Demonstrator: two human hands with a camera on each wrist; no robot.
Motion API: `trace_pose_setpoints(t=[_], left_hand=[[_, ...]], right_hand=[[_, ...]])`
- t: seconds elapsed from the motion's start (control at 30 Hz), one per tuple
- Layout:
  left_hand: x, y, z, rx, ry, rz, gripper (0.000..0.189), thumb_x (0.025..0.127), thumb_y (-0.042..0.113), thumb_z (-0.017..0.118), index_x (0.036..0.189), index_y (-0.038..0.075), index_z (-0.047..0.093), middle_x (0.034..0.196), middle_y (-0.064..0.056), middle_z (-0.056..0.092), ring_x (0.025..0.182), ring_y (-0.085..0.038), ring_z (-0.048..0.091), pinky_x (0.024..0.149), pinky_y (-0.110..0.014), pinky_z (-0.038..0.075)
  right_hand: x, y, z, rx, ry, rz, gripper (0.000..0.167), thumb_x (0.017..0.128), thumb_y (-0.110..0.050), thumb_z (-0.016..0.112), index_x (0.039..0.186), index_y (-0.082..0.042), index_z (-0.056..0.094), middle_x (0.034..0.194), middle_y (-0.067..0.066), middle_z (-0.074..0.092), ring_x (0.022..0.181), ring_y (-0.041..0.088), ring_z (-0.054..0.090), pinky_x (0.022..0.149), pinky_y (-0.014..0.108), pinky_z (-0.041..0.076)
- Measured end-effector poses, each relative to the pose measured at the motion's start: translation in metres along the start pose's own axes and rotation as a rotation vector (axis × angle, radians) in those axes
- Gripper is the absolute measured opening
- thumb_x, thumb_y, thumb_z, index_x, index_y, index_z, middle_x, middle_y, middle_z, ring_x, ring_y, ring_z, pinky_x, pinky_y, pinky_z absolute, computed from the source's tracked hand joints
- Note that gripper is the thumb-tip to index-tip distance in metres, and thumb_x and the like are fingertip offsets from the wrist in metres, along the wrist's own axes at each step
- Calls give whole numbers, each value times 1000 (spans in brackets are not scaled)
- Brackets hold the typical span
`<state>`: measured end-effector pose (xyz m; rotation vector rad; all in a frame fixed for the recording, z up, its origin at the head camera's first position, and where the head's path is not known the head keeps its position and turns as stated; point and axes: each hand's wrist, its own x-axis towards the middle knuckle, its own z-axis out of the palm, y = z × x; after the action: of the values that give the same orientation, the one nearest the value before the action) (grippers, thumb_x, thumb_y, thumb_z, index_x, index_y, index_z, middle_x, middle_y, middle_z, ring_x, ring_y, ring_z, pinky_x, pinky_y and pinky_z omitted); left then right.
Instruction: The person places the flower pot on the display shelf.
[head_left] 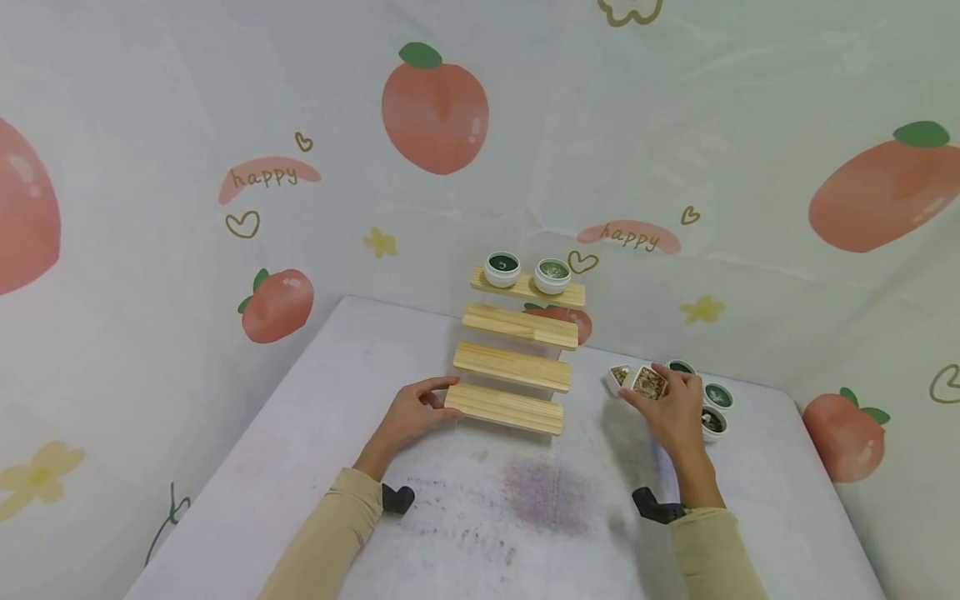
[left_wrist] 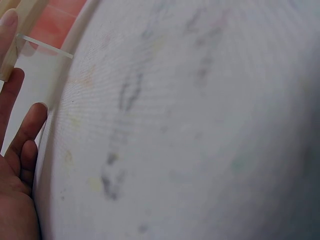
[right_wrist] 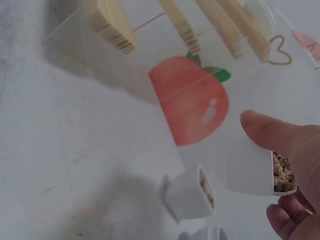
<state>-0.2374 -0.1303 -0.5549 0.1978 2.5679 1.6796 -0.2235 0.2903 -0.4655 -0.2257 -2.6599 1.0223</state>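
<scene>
A stepped rack with several pale wooden shelves (head_left: 517, 325) and clear sides stands mid-table. My left hand (head_left: 411, 414) pinches the left end of its lowest shelf (head_left: 506, 407); in the left wrist view, the thumb and a finger (left_wrist: 12, 82) meet that wooden end. To the right of the rack, my right hand (head_left: 673, 410) holds a small white square pot (head_left: 648, 383) between thumb and fingers. Brown, grainy bits fill this pot, and in the right wrist view it is tilted above the table. Just left of it stands another small white pot (head_left: 619, 377) with similar filling.
Two round white bowls with dark (head_left: 502, 269) and green (head_left: 552, 276) contents sit on the top shelf. Behind and right of my right hand are more white bowls (head_left: 717, 396). A peach-print cloth (head_left: 450, 208) hangs behind the stained white table (head_left: 551, 500).
</scene>
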Motion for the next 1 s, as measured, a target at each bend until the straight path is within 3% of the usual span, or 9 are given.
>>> trace_pose_setpoints(t=[0.3, 0.53, 0.63, 0.77, 1.0], left_hand=[[1, -1, 0, -12, -10, 7, 57, 76, 41, 90, 129, 41, 69, 107, 1, 71, 82, -18, 60, 68, -28, 46], [2, -3, 1, -6, -3, 13, 57, 75, 43, 90, 128, 43, 69, 106, 2, 71, 82, -18, 60, 70, -30, 46], [3, -4, 1, -3, -3, 14, 57, 75, 43, 90, 128, 43, 69, 104, 2, 71, 82, -19, 60, 70, -30, 46], [2, -3, 1, 1, 3, 10, 57, 75, 43, 91, 127, 43, 69, 107, 2, 71, 81, -19, 60, 69, -30, 46], [1, -2, 1, -2, 4, 2, 58, 75, 42, 91, 128, 41, 69, 107, 1, 71, 81, -17, 60, 69, -28, 46]], right_hand=[[3, -23, 1, -2, 29, -113, 67, 83, -36, 85, 137, -3, 62, 126, 25, 43, 107, 35, 49, 83, 45, 46], [9, -44, 10, 55, 24, -223, 69, 84, -28, 85, 141, -1, 57, 126, 26, 44, 105, 34, 54, 89, 49, 52], [9, -56, 14, 98, 48, -251, 69, 83, -25, 86, 139, 0, 58, 126, 26, 46, 104, 34, 53, 88, 48, 51], [10, -73, 21, 116, 86, -324, 62, 82, -25, 86, 133, 0, 61, 120, 23, 48, 99, 29, 52, 81, 38, 48], [13, -102, 35, 160, 48, -423, 57, 83, -24, 86, 133, -8, 64, 119, 23, 42, 92, 23, 43, 75, 36, 43]])
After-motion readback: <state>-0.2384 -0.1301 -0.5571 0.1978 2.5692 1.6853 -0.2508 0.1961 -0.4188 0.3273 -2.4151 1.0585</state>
